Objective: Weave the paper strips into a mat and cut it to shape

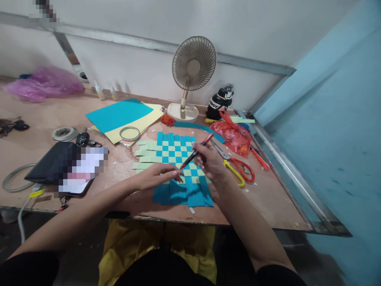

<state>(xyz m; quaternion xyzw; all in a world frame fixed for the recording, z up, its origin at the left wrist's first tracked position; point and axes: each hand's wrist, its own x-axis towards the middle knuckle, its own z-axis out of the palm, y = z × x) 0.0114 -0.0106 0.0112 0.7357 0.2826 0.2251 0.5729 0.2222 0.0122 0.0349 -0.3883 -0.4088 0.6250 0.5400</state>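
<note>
A person's right hand (pixel 210 161) held a red pen (pixel 196 151) over a woven paper mat (pixel 172 153) lying near the front edge of the table (pixel 268 198). The grip was closed around the pen's lower half, with the fingers curled and pinching the barrel. The pen slanted up and away, its tip down at the weave.

The left hand (pixel 156 174) lay on the mat's near left part, fingers stretched out and held together, their tips touching the paper just beside the pen's tip. Whether thumb and forefinger pinched a strip could not be told.

The mat, of blue and pale green strips, had loose blue ends fanning toward the person and green ends sticking out to the left.

Scissors (pixel 238 169) with red and yellow handles lay just right of the right hand, and a red bag (pixel 233 137) beyond them. A fan (pixel 193 63) stood behind the mat by the wall, with a dark bottle (pixel 218 103) beside it. A blue sheet (pixel 119 113) lay on yellow paper to the left, with a tape ring (pixel 129 133) on its near corner.
</note>
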